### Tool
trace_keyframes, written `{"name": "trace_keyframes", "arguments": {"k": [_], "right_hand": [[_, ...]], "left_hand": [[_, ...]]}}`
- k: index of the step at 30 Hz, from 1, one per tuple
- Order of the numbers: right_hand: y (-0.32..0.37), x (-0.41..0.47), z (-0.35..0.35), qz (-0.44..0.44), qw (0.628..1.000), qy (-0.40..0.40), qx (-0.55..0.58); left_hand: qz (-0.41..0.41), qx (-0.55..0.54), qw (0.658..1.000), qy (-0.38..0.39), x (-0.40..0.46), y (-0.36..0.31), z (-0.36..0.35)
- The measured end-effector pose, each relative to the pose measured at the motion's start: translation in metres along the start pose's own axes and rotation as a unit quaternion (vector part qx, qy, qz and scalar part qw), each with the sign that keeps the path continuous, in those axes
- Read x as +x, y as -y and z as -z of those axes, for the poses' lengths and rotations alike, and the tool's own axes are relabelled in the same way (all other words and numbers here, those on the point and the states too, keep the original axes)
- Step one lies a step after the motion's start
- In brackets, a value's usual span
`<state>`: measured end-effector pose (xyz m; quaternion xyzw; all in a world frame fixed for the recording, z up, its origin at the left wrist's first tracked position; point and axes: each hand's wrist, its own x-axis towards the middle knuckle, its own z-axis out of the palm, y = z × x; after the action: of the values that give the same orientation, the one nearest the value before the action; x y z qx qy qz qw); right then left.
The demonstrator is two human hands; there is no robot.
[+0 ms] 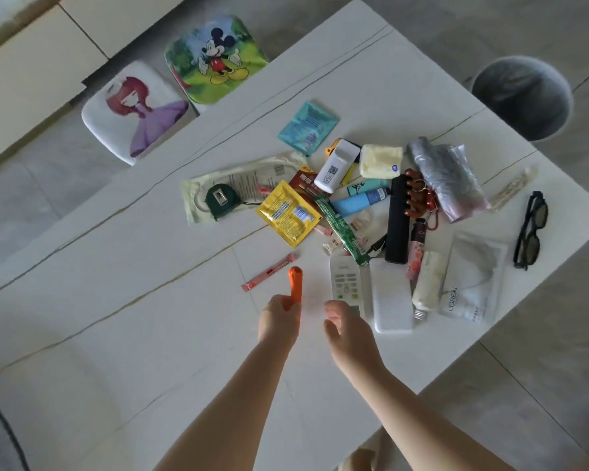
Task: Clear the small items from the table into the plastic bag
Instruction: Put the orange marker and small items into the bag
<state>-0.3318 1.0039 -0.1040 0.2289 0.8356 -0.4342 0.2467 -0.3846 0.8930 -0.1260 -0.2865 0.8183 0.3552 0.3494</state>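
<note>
A pile of small items lies on the white table (116, 300): a yellow sachet (288, 214), a teal packet (308, 127), a white bottle (337, 164), a blue tube (357, 200), a black cylinder (397, 219) and a tape measure (220, 200). A crumpled translucent plastic bag (446, 178) sits at the pile's far right. My left hand (279, 317) grips a small orange item (296, 283) that sticks up past the fingers, beside a pink stick sachet (269, 271). My right hand (347, 324) hovers with loosely curled fingers, holding nothing, at the near end of a white remote (346, 278).
A white power bank (390, 297), a cream tube (427, 287) and a L'Oreal sachet (470, 283) lie right of the remote. Black glasses (529, 229) rest near the right edge. Two cartoon-print stools (215, 59) stand beyond the table. A lined bin (522, 96) stands far right.
</note>
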Motion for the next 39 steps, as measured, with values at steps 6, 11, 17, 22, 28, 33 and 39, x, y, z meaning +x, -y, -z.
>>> {"name": "trace_keyframes", "arguments": {"k": [6,11,17,22,28,33,39], "right_hand": [[0.021,0.064,0.030,0.080,0.980,-0.133,-0.127],[0.030,0.105,0.036,0.109,0.953,-0.200,-0.197],[0.029,0.113,0.032,0.051,0.946,-0.186,-0.261],[0.029,0.114,0.042,0.023,0.948,-0.176,-0.264],[0.031,0.123,0.064,0.057,0.968,-0.115,-0.217],[0.024,0.128,0.056,0.138,0.924,-0.070,-0.348],[0.017,0.129,0.052,0.158,0.930,-0.157,-0.293]], "left_hand": [[-0.046,0.076,0.993,-0.079,0.034,-0.029,0.036],[-0.101,0.220,0.969,-0.047,0.051,-0.029,0.039],[-0.097,0.233,0.964,-0.083,0.055,-0.021,0.031],[-0.110,0.225,0.965,-0.080,0.049,-0.017,0.026],[-0.108,0.160,0.980,-0.055,0.040,-0.012,0.021],[-0.085,0.136,0.986,-0.039,0.044,-0.009,0.018],[-0.077,0.087,0.991,-0.063,0.050,-0.014,0.017]]}}
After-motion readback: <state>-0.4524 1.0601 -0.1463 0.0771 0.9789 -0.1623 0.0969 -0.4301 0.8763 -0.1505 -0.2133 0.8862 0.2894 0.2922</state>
